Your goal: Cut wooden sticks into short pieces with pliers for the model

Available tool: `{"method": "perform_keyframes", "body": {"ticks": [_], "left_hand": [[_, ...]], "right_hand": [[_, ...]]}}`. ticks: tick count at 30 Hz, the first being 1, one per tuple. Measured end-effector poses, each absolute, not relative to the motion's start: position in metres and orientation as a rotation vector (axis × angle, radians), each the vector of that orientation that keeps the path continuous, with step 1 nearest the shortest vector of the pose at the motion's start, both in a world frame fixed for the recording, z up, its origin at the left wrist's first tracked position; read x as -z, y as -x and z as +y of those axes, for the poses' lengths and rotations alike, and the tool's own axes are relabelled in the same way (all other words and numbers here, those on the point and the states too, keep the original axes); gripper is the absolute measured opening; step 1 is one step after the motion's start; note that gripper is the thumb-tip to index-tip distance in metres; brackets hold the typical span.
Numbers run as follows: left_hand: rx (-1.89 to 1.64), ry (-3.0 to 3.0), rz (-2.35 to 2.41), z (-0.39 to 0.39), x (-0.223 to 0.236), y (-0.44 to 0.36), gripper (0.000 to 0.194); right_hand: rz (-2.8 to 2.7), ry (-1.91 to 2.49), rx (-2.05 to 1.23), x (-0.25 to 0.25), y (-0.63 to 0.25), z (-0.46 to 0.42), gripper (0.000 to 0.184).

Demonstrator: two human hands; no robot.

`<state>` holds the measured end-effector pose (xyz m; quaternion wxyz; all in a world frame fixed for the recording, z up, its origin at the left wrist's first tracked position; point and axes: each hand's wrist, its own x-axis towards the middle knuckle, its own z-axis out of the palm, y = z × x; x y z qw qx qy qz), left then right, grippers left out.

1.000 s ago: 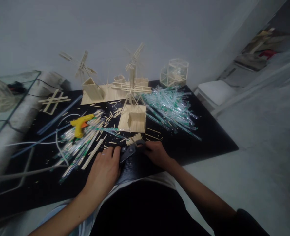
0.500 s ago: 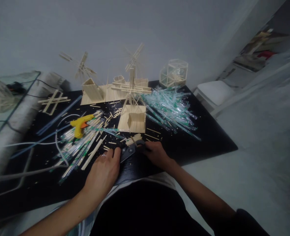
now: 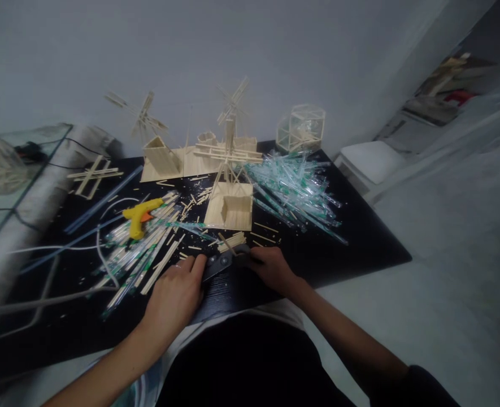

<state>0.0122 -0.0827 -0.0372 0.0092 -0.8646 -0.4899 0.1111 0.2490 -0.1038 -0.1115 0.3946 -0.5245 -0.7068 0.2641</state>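
A dark grey hand cutter point(image 3: 221, 262) with round pivot screws lies low over the front of the black table, between my two hands. My left hand point(image 3: 175, 294) is closed around its left end, a ring on one finger. At the tool's dark right end, my right hand point(image 3: 273, 270) is closed with its fingertips against it; the exact grip is partly hidden. A thin wooden stick point(image 3: 226, 243) slants across the cutter's jaws. Just beyond them is a small stack of cut sticks point(image 3: 235, 241).
Behind the cutter stands a wooden stick windmill model point(image 3: 228, 206), with others farther back. A yellow glue gun point(image 3: 138, 217) rests on wrapped sticks at left. Plastic wrappers point(image 3: 294, 181) are heaped at right. A white stool point(image 3: 370, 161) stands beyond the table point(image 3: 360, 243).
My left hand and the cutter's left end have shifted slightly down and left. The stick at the jaws now leans farther left. My right hand has barely moved.
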Motion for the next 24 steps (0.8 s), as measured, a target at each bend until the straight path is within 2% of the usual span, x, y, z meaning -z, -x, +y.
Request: {"method": "perform_keyframes", "body": {"ticks": [3,7,14,24], "left_hand": [[-0.084,2.720,-1.569,-0.079,0.044,0.002,0.035],[0.104,2.683,-1.664,-0.080,0.054,0.020,0.029],[0.437,2.800,-1.775,-0.090,0.063,0.026,0.048],[0.362,2.932,-1.899,-0.095,0.061,0.016,0.053]], "right_hand": [[-1.750,1.304,-0.697,0.099,-0.255,-0.109,0.005],[-1.759,1.489,-0.559,0.090,-0.261,-0.115,0.008],[-1.834,1.767,-0.331,0.091,-0.256,-0.118,0.005],[-1.763,1.749,-0.223,0.093,-0.254,-0.117,0.004]]}}
